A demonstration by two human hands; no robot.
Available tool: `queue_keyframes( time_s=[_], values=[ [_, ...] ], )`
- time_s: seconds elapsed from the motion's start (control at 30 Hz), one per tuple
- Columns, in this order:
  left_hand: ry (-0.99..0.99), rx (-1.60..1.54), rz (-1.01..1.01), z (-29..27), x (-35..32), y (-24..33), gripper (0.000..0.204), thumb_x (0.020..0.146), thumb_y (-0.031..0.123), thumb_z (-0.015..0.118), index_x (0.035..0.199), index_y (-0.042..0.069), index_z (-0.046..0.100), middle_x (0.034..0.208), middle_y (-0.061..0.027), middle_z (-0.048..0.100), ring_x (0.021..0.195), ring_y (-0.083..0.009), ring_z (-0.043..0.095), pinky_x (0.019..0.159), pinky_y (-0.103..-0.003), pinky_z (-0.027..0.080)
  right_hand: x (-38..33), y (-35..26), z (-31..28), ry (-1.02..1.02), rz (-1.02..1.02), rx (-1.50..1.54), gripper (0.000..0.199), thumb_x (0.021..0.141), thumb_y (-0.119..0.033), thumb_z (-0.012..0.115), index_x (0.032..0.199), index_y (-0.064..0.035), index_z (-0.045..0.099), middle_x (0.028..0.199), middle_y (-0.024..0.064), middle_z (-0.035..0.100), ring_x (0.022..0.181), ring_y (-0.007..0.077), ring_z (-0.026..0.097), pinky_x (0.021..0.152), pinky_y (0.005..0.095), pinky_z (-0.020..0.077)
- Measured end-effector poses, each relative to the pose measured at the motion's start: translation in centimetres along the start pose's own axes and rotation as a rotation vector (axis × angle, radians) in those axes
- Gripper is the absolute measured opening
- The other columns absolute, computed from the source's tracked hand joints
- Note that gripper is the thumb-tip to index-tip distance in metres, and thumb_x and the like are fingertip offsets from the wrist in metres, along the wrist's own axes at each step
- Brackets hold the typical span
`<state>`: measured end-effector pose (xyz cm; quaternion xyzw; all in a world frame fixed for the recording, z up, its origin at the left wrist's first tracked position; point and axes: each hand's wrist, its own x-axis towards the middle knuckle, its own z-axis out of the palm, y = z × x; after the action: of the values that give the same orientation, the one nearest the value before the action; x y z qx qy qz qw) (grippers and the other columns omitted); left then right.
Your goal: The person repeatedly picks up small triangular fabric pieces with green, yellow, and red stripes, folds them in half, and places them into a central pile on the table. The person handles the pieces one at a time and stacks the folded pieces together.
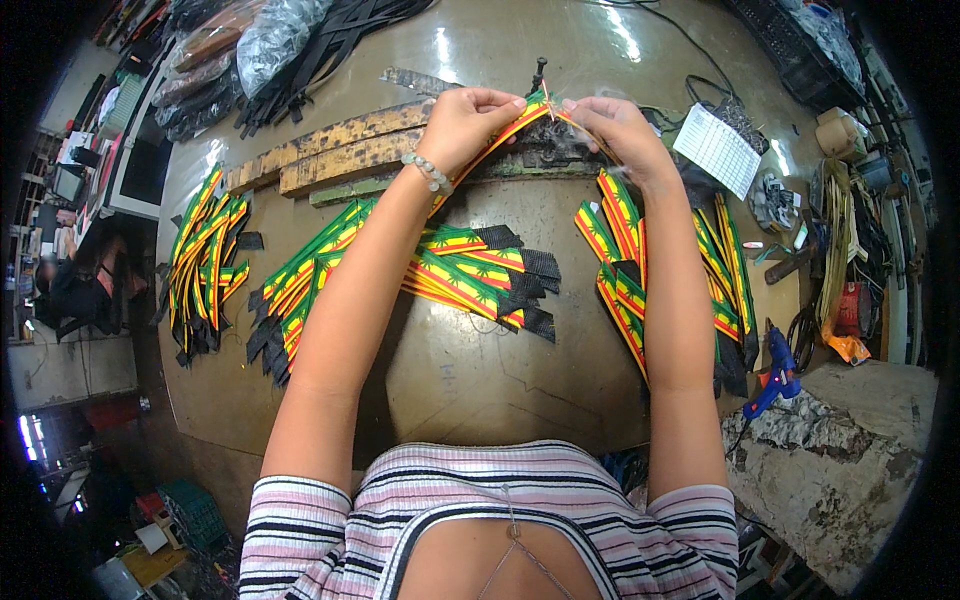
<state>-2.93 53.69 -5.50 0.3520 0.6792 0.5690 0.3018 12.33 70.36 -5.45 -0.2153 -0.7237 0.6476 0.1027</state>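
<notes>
At the far middle of the table, my left hand pinches a green, yellow and red striped strap near its end. The strap's tail hangs down past my left wrist. My right hand is closed, thumb against fingers, by the same end; the thin piece in its pinch is too small to make out. A dark upright post stands just beyond the strap's end. Similar straps with black webbing ends lie in a left pile, a middle pile and a right pile, partly under my forearms.
Paint-marked wooden bars lie across the table behind the piles. Plastic bags and black straps sit far left. On the right are a paper sheet, a hammer, a blue glue gun and a black crate.
</notes>
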Motion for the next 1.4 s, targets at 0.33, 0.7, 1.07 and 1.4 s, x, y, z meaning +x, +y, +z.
queue_keyframes(
  time_s=[0.33, 0.7, 1.07, 1.4],
  values=[
    [0.035, 0.021, 0.029, 0.2, -0.1, -0.1, 0.033, 0.085, 0.021, 0.073, 0.1, -0.008, 0.07, 0.083, -0.0069, 0.07, 0.072, -0.0085, 0.061, 0.066, -0.024, 0.05, 0.1, 0.0, 0.4, 0.01, 0.019, -0.049, 0.027, 0.092, -0.032, 0.065, 0.097, -0.0049, 0.069, 0.071, -0.0071, 0.056, 0.061, 0.0017, 0.045, 0.055, 0.0175, 0.0359],
    [0.022, 0.108, 0.001, 0.1, -0.3, 0.3, 0.032, 0.086, 0.023, 0.074, 0.102, -0.005, 0.071, 0.09, -0.0035, 0.07, 0.079, -0.0069, 0.061, 0.074, -0.022, 0.049, 0.2, 0.5, 0.0, -0.023, -0.02, 0.031, 0.031, 0.088, -0.034, 0.07, 0.091, -0.0027, 0.068, 0.072, -0.0039, 0.058, 0.062, 0.0043, 0.049, 0.057, 0.0194, 0.0401],
    [0.02, 0.122, 0.089, 0.1, 0.1, -0.7, 0.034, 0.085, 0.025, 0.073, 0.099, -0.006, 0.071, 0.082, -0.0067, 0.07, 0.072, -0.0082, 0.06, 0.067, -0.025, 0.05, 0.4, 1.2, -0.1, -0.026, -0.083, -0.077, 0.027, 0.091, -0.031, 0.065, 0.094, -0.0044, 0.069, 0.073, -0.0049, 0.058, 0.061, 0.0038, 0.047, 0.057, 0.0189, 0.0371],
    [0.172, 0.304, 0.42, -5.1, -11.1, 11.5, 0.038, 0.092, 0.019, 0.066, 0.127, 0.007, 0.059, 0.092, -0.0078, 0.07, 0.075, -0.0097, 0.062, 0.064, -0.023, 0.051, -7.1, -12.0, 2.5, 0.588, -1.044, -0.409, 0.022, 0.092, -0.014, 0.067, 0.112, -0.0058, 0.069, 0.089, 0.0039, 0.07, 0.075, 0.0097, 0.062, 0.071, 0.0238, 0.0526]
  ],
)
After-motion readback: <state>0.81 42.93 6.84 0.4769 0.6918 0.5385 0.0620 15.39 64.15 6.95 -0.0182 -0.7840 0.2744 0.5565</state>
